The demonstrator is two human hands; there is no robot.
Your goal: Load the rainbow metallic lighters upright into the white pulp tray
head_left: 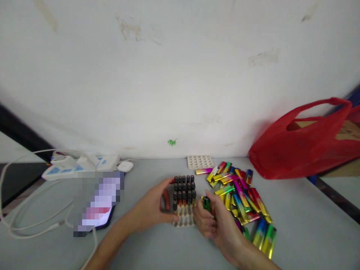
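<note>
A pale moulded tray [184, 221] sits on the table between my hands. Its back rows and one front-left slot hold upright pieces with black tops [184, 186], each with a small hole; the slots nearest me are bare. My left hand [153, 204] grips the tray's left side, thumb at the front corner and fingers at the back. Just right of the tray, my right hand [215, 221] is closed around a slim, shiny green lighter-like piece [206, 203], its dark end up. Beyond that hand lies a loose pile of metallic, multicoloured lighter-like pieces [240, 193].
Another pale tray [200, 162] lies by the wall. A red plastic bag [295, 146] stands at the back right. On the left are a power strip [81, 165], a white charger [125, 165], looping white cables and a phone [101, 202] with a blurred screen.
</note>
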